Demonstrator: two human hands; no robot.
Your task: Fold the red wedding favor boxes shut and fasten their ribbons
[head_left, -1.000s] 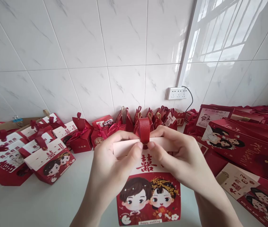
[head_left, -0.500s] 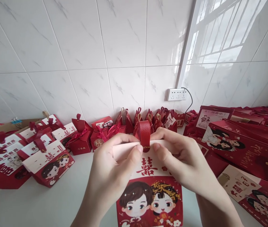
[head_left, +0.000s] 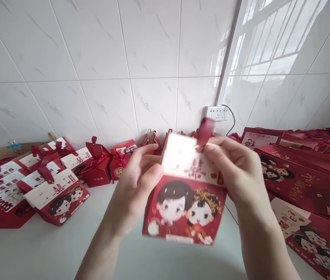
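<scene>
A red and white candy box (head_left: 182, 206) with two cartoon figures and a red double-happiness character is held up in front of me, tilted and slightly blurred. My right hand (head_left: 234, 167) pinches its top right part, thumb in front, by the base of the red strap handle (head_left: 205, 130). On the other side, my left hand (head_left: 143, 175) has its thumb and fingers apart by the box's left edge. Whether its fingertips touch the box, I cannot tell.
Finished-looking boxes (head_left: 60, 194) stand in a group at left. Small red boxes (head_left: 96, 167) line the wall. Flat red boxes (head_left: 301, 171) are piled on the right. A white power strip (head_left: 219, 112) with a dark cable is on the tiled wall above the pale table (head_left: 100, 212).
The box has tilted and risen, and its bottom edge now shows. My left hand has come off the top to the left edge; my right hand still grips near the strap.
</scene>
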